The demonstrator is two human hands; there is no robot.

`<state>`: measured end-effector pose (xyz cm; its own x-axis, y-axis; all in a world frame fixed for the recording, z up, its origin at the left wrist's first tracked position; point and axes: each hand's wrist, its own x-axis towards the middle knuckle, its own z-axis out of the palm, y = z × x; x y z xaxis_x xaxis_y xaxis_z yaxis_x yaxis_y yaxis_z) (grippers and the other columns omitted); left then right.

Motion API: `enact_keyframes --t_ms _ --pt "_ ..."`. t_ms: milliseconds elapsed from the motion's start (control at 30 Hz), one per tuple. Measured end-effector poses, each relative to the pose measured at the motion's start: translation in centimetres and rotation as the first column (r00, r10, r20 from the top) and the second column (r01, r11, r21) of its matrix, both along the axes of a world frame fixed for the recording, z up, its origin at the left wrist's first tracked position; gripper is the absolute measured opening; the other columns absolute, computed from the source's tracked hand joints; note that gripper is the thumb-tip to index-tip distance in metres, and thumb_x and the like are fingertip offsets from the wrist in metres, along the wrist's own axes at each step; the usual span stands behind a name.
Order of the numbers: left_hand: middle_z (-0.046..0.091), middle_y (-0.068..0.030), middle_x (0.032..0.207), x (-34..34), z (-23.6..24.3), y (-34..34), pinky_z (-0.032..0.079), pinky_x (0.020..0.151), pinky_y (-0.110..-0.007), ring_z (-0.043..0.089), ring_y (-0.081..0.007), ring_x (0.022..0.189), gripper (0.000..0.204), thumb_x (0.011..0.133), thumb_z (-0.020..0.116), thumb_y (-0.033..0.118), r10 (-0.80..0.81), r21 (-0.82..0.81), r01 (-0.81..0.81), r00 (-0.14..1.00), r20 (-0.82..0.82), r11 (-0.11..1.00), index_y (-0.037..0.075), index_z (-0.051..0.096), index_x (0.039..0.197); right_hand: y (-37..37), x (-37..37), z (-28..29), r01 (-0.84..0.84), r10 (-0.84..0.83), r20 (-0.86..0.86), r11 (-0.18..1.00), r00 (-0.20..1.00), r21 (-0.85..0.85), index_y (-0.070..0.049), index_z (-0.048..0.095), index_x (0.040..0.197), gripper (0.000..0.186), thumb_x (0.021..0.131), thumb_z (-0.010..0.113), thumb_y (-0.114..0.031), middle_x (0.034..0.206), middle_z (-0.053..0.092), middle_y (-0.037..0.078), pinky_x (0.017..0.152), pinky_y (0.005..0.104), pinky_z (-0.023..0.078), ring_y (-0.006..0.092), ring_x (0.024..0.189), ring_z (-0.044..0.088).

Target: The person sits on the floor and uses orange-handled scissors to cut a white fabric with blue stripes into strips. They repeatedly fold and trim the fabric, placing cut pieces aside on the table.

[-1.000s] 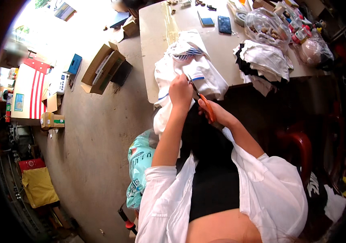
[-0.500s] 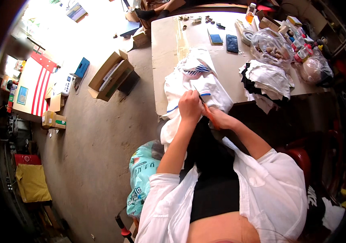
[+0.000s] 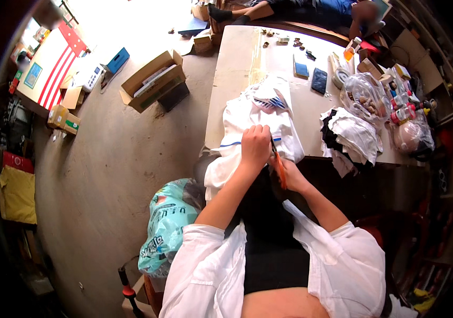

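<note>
A white cloth garment (image 3: 235,123) with blue stripes lies bunched at the near left part of the table and hangs over its front edge. My left hand (image 3: 256,143) is closed on the garment, gripping a fold of it. In my right hand (image 3: 293,177) is a pair of scissors (image 3: 280,172) with orange handles. Their dark blades point away from me, against the cloth just right of my left hand. How far the blades are apart, I cannot make out.
Right on the table (image 3: 237,55) are a pile of white and black cloths (image 3: 354,135), a plastic bag of small brown things (image 3: 365,98), a phone (image 3: 319,80) and bottles. A teal bag (image 3: 168,225) stands by my left side. Beyond the table a person (image 3: 337,6) reclines.
The whole view has shifted, so the table sits farther right and more of the person beyond it shows. The scissors have turned steeper in my right hand; my left hand keeps its hold.
</note>
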<state>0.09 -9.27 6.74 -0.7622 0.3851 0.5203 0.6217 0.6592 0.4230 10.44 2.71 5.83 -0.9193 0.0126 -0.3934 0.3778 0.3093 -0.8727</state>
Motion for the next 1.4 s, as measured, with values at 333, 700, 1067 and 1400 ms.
enact_keyframes --t_ms 333,700,1067,1400 --pt "0.053 -0.0096 0.070 -0.2 -0.8 -0.3 0.042 0.067 -0.037 0.055 -0.0281 0.074 0.006 0.064 0.057 0.006 -0.139 -0.045 0.136 0.988 -0.064 0.990 0.006 0.052 0.066 0.6 -1.9 0.5 0.085 0.023 0.284 0.929 0.958 -0.360 -0.011 0.046 0.081 0.062 0.081 0.042 -0.072 0.062 0.042 0.000 0.041 0.0257 0.042 0.0125 0.046 0.048" --pt "0.052 -0.0103 0.072 0.0 0.2 -0.9 0.043 0.069 -0.039 0.054 -0.0297 0.077 0.014 0.063 0.060 0.006 -0.155 0.034 0.156 0.988 -0.011 0.987 0.006 0.050 0.073 0.9 -1.8 -0.6 0.016 -0.016 0.010 1.000 1.000 0.018 0.004 0.059 0.084 0.069 0.088 0.042 -0.063 0.063 0.049 0.004 0.054 0.0279 0.039 0.0117 0.056 0.046" --pt "0.054 -0.0106 0.078 -0.4 -0.3 -0.4 0.044 0.070 -0.039 0.055 -0.0285 0.078 0.012 0.069 0.062 0.009 -0.011 -0.010 0.012 0.999 0.047 1.000 0.005 0.053 0.075 -0.6 -1.5 0.0 0.072 -0.071 0.015 0.992 0.997 -0.107 -0.004 0.049 0.074 0.054 0.090 0.047 -0.056 0.061 0.046 0.001 0.048 0.0278 0.044 0.0116 0.049 0.048" --pt "0.052 -0.0099 0.077 -0.2 0.8 -0.6 0.041 0.068 -0.039 0.053 -0.0292 0.078 0.010 0.067 0.060 0.007 -0.168 -0.012 0.168 0.986 -0.001 0.986 0.005 0.052 0.073 1.6 -4.6 1.4 -0.028 0.108 0.113 0.834 0.988 -0.552 -0.010 0.047 0.083 0.057 0.083 0.046 -0.067 0.064 0.048 0.001 0.052 0.0329 0.053 0.0161 0.052 0.053"
